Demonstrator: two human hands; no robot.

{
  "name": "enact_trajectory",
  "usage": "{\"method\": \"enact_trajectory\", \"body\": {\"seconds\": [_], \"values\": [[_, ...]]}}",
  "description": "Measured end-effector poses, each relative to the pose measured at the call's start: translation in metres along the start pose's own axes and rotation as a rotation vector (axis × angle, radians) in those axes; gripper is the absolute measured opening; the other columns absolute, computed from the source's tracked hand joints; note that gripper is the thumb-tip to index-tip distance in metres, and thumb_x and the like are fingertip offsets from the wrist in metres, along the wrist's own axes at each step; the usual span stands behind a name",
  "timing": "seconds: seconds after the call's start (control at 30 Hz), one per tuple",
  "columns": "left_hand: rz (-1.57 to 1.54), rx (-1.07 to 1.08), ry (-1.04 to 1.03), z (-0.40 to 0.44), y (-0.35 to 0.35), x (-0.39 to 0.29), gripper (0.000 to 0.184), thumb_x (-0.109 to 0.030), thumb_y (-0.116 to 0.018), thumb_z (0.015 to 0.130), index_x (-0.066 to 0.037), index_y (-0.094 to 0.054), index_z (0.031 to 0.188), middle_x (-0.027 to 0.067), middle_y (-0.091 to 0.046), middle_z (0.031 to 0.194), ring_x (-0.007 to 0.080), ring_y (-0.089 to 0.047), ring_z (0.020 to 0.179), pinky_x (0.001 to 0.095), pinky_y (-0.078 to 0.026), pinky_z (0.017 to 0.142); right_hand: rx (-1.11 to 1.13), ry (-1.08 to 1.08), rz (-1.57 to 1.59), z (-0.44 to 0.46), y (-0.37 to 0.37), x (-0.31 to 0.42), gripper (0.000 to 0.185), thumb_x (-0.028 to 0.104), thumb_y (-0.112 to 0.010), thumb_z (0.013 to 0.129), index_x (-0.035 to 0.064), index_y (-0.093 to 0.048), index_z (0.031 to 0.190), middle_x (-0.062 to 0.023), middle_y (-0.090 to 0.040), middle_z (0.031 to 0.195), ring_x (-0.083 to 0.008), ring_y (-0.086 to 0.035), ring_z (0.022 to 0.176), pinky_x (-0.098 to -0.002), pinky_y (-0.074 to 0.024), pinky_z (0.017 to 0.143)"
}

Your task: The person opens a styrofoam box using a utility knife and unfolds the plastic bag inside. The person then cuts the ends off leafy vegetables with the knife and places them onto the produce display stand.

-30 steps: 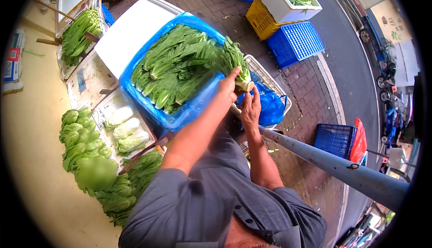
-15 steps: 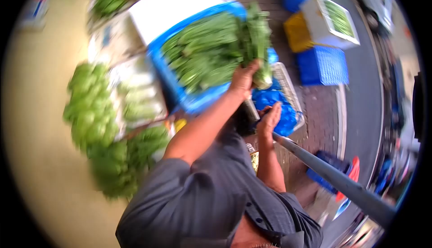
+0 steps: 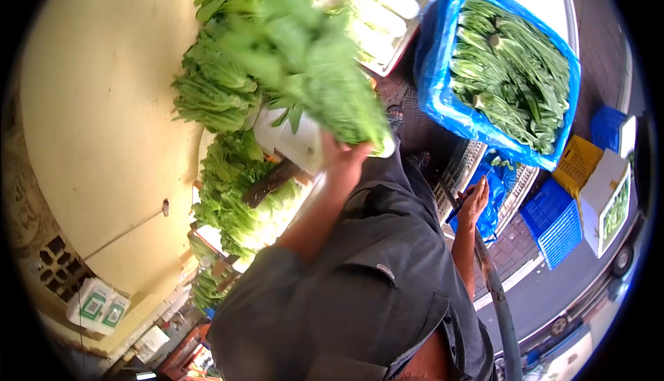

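Observation:
My left hand [image 3: 344, 159] is closed round the stem end of a long bunch of leaf lettuce [image 3: 311, 62], whose leaves are blurred by motion. The bunch hangs over a white tray [image 3: 283, 135] and a heap of leafy greens [image 3: 221, 83] by the wall. Lower right, my right hand [image 3: 474, 201] is held beside the metal pole, with fingers curled on a dark, slim thing that I cannot make out. Near its fingertips are a blue plastic bag [image 3: 488, 208] and a pale slatted crate [image 3: 529, 182]. A blue-lined box [image 3: 432, 101] holds more long-leaved lettuce.
A metal pole [image 3: 501, 312] runs close past my right forearm. More greens [image 3: 232, 201] lie along the wall [image 3: 117, 125]. Blue [image 3: 553, 218] and yellow [image 3: 576, 159] crates and a white foam box [image 3: 602, 187] stand to the right, beside the road.
My view has turned left. My left hand has carried the lettuce bunch from the blue-lined box over to the greens by the wall. My right hand stays near the blue bag.

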State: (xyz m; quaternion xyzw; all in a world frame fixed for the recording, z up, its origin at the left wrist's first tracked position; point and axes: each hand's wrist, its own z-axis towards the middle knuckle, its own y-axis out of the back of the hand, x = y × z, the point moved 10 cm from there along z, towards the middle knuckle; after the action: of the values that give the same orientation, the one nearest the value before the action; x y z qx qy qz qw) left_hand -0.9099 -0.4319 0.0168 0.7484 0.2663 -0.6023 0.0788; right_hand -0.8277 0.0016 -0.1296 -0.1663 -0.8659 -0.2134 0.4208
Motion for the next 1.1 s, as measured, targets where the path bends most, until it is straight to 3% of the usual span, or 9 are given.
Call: {"method": "enact_trajectory", "body": {"seconds": [0.07, 0.17, 0.33, 0.37, 0.4, 0.53, 0.63, 0.8, 1.1], "values": [[0.059, -0.298, -0.002, -0.008, 0.072, 0.007, 0.087, -0.008, -0.075, 0.076, -0.001, -0.025, 0.147, 0.0151, -0.043, 0.14, 0.0285, -0.047, 0.125, 0.0397, -0.042, 0.104, 0.023, -0.05, -0.089, 0.005, -0.002, -0.021, 0.04, 0.044, -0.051, 0.101, 0.0062, -0.059, 0.11, 0.0009, -0.044, 0.063, -0.008, -0.043, 0.047, -0.0254, -0.0446, 0.046], [0.217, -0.592, 0.067, -0.02, 0.159, 0.054, 0.087, -0.02, -0.075, 0.085, -0.002, -0.02, 0.149, 0.0177, -0.044, 0.139, 0.0276, -0.05, 0.119, 0.0396, -0.049, 0.095, 0.114, -0.061, -0.18, 0.004, -0.022, -0.029, 0.039, 0.043, -0.051, 0.101, 0.0059, -0.06, 0.109, 0.0012, -0.045, 0.063, -0.0079, -0.044, 0.046, -0.0245, -0.0424, 0.043], [0.245, -0.828, 0.134, -0.059, 0.231, 0.139, 0.089, -0.032, -0.075, 0.087, 0.002, -0.019, 0.148, 0.0183, -0.041, 0.14, 0.0267, -0.049, 0.12, 0.0396, -0.05, 0.094, 0.284, -0.088, -0.4, 0.0, -0.06, -0.028, 0.049, 0.046, -0.054, 0.098, 0.0034, -0.062, 0.122, -0.0008, -0.047, 0.066, -0.0102, -0.049, 0.051, -0.0264, -0.0468, 0.044], [0.328, -0.86, 0.195, -0.069, 0.235, 0.144, 0.087, -0.033, -0.072, 0.089, 0.002, -0.018, 0.148, 0.0183, -0.042, 0.139, 0.0265, -0.049, 0.12, 0.0392, -0.05, 0.094, 0.344, -0.048, -0.476, 0.003, -0.075, -0.031, 0.052, 0.046, -0.059, 0.095, 0.0017, -0.062, 0.122, -0.0042, -0.057, 0.075, -0.0128, -0.057, 0.061, -0.0275, -0.0516, 0.048], [0.217, -0.806, 0.206, -0.069, 0.222, 0.141, 0.084, -0.032, -0.071, 0.09, 0.002, -0.02, 0.147, 0.0183, -0.043, 0.138, 0.0264, -0.049, 0.119, 0.0389, -0.05, 0.094, 0.43, 0.017, -0.527, -0.002, -0.101, -0.024, 0.048, 0.039, -0.064, 0.093, 0.0004, -0.063, 0.121, -0.0104, -0.067, 0.099, -0.0158, -0.064, 0.076, -0.0271, -0.0533, 0.054], [-0.225, -0.67, 0.336, -0.071, 0.157, 0.089, 0.057, -0.016, -0.065, 0.092, -0.001, -0.034, 0.138, 0.013, -0.054, 0.123, 0.0226, -0.06, 0.104, 0.0361, -0.056, 0.083, 0.881, -0.012, -0.563, -0.078, -0.237, 0.025, 0.042, 0.029, -0.073, 0.088, 0.0013, -0.065, 0.118, -0.0086, -0.068, 0.098, -0.0142, -0.063, 0.079, -0.0279, -0.0533, 0.063], [-0.341, -0.65, 0.22, -0.063, 0.154, 0.108, 0.043, -0.023, -0.062, 0.094, 0.001, -0.048, 0.127, 0.0099, -0.063, 0.104, 0.0195, -0.066, 0.087, 0.0344, -0.055, 0.073, 1.148, 0.115, -0.544, -0.124, -0.31, 0.029, 0.04, 0.025, -0.073, 0.088, 0.0001, -0.065, 0.118, -0.0079, -0.068, 0.093, -0.0129, -0.062, 0.082, -0.0289, -0.0516, 0.075], [-0.372, -0.671, 0.213, -0.08, 0.171, 0.115, 0.051, -0.014, -0.071, 0.088, 0.002, -0.046, 0.128, 0.0118, -0.062, 0.111, 0.0222, -0.065, 0.096, 0.0356, -0.055, 0.082, 1.392, 0.152, -0.593, -0.164, -0.357, 0.01, 0.04, 0.024, -0.072, 0.088, -0.0034, -0.064, 0.115, -0.0067, -0.067, 0.093, -0.0137, -0.061, 0.084, -0.0305, -0.0505, 0.081], [0.387, -0.843, 0.077, -0.067, 0.244, 0.076, 0.08, -0.019, -0.086, 0.069, 0.004, -0.042, 0.133, 0.0202, -0.053, 0.124, 0.0305, -0.055, 0.112, 0.0408, -0.045, 0.096, 1.194, 0.086, -0.708, -0.105, -0.344, -0.009, 0.035, 0.027, -0.069, 0.088, 0.0011, -0.066, 0.112, -0.0037, -0.064, 0.087, -0.0102, -0.06, 0.073, -0.025, -0.0494, 0.05]]}}
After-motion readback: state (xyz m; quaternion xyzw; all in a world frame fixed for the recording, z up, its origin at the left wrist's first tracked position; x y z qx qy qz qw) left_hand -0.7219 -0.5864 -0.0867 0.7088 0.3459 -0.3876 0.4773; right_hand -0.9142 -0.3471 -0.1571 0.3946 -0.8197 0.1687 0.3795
